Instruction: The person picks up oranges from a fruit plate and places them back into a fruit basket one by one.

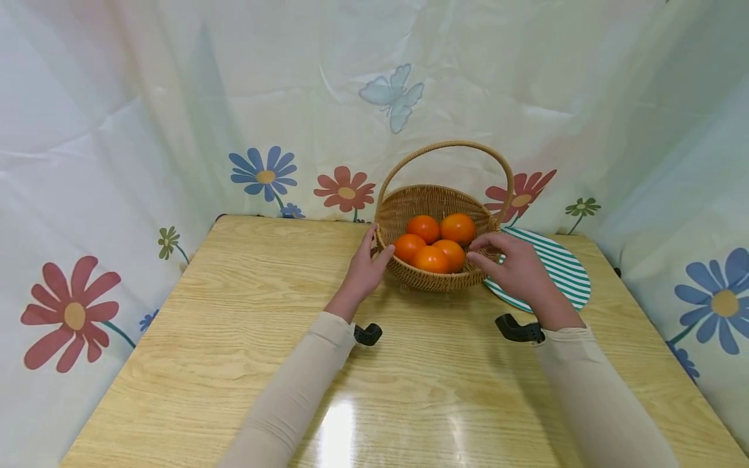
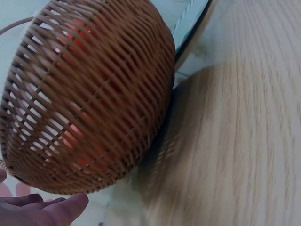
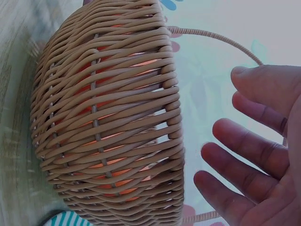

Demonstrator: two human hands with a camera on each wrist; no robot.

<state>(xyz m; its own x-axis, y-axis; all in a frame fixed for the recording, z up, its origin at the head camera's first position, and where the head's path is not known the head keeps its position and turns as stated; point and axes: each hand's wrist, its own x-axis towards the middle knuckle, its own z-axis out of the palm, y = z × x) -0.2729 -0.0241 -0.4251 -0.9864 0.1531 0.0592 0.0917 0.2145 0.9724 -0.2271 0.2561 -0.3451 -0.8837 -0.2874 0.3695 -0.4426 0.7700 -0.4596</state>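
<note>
A brown wicker basket (image 1: 441, 281) with a tall arched handle stands at the back of the table and holds several round orange fruits (image 1: 432, 259). At its left end is my left hand (image 1: 364, 270), thumb and fingers extended right at the rim. In the left wrist view, fingertips (image 2: 70, 207) show close beside the basket's woven side (image 2: 117, 94). My right hand (image 1: 513, 263) hovers over the right rim, its fingers loosely bent. The right wrist view shows those fingers (image 3: 244, 150) spread apart, with nothing between them and the basket wall (image 3: 108, 117) alongside.
A round green-and-white striped mat (image 1: 562, 270) lies on the wooden table (image 1: 263, 292), partly behind the basket and right hand. Behind the table's back edge hangs a pale curtain (image 1: 292, 84) printed with flowers and a butterfly. Each wrist wears a black camera mount (image 1: 517, 328).
</note>
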